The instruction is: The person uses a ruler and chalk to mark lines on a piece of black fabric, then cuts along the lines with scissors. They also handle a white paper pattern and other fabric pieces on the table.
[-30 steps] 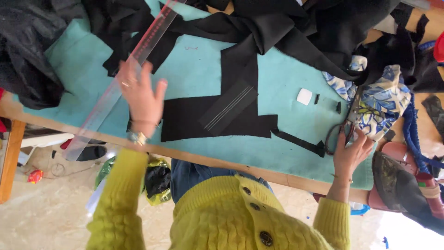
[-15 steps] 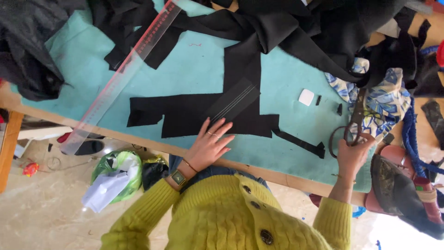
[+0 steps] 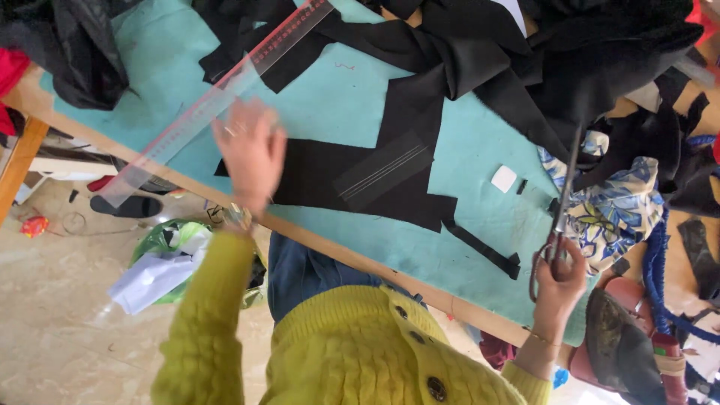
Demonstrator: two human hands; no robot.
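A black cut fabric piece [image 3: 352,180] lies flat on the teal-covered table [image 3: 330,105]. My left hand [image 3: 251,150], blurred with motion and fingers spread, hovers over the left end of that piece, close to a long clear ruler [image 3: 217,97] with red markings that lies slantwise and overhangs the table edge. My right hand [image 3: 559,274] grips the handles of large scissors [image 3: 562,202], blades pointing away from me, at the table's right end. I wear a yellow knit cardigan.
Heaps of black cloth [image 3: 525,52] cover the far side and the left corner. A blue floral fabric [image 3: 607,202] and a small white chalk piece [image 3: 504,178] lie at right. A narrow black strip [image 3: 484,247] lies near the wooden edge. Bags lie on the floor.
My left hand has swung from the middle of the black piece leftward toward the ruler. My right hand has lifted the scissors, now pointing up over the table.
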